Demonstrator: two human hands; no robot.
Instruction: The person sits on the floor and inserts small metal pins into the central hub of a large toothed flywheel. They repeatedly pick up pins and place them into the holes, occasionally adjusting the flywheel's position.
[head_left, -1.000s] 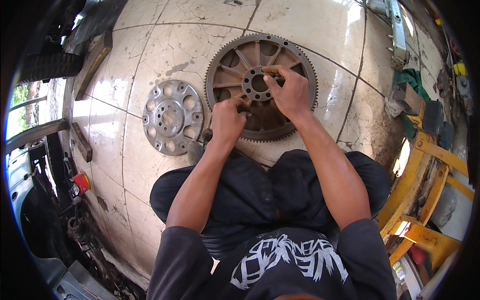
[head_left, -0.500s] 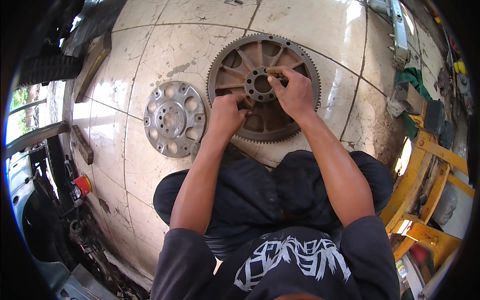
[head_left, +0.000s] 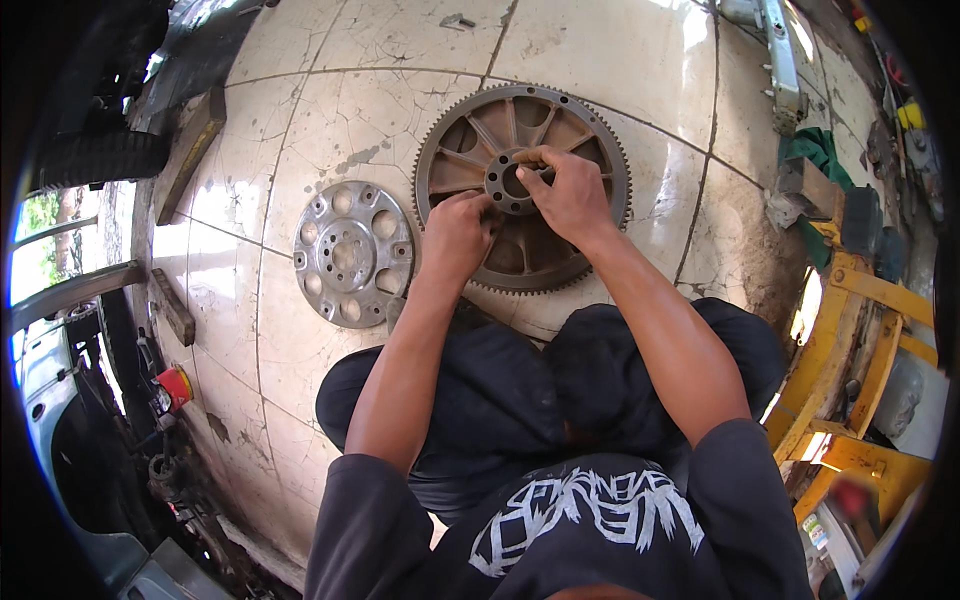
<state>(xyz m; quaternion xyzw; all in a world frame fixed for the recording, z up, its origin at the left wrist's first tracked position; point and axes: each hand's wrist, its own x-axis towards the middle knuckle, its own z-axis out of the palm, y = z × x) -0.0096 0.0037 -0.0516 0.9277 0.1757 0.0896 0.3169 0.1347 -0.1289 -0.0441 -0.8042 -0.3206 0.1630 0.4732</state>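
A large toothed flywheel [head_left: 467, 183] lies on the tiled floor in front of my folded legs, its spoked face brownish and its hub [head_left: 503, 203] ringed with bolt holes. My right hand [head_left: 572, 203] reaches over the hub from the right, thumb and forefinger pinched above the centre opening. Something small and dark may be between those fingertips; it is too small to name. At the hub's lower left, my left hand [head_left: 455, 237] is closed with its fingers curled in. Whatever it holds, if anything, is hidden. A shiny metal disc [head_left: 370, 262] with round holes lies left of the flywheel.
Wooden blocks [head_left: 190, 150] and a red can [head_left: 174, 388] are at the left, near vehicle parts and a tyre [head_left: 100, 160]. A yellow metal frame [head_left: 860, 340] and a green cloth [head_left: 820, 155] stand at the right. A small metal piece [head_left: 458, 21] lies far ahead.
My right hand has shifted slightly left over the hub, its thumb now over the centre opening. My left hand stays near the hub's lower left. The whole view has moved a little.
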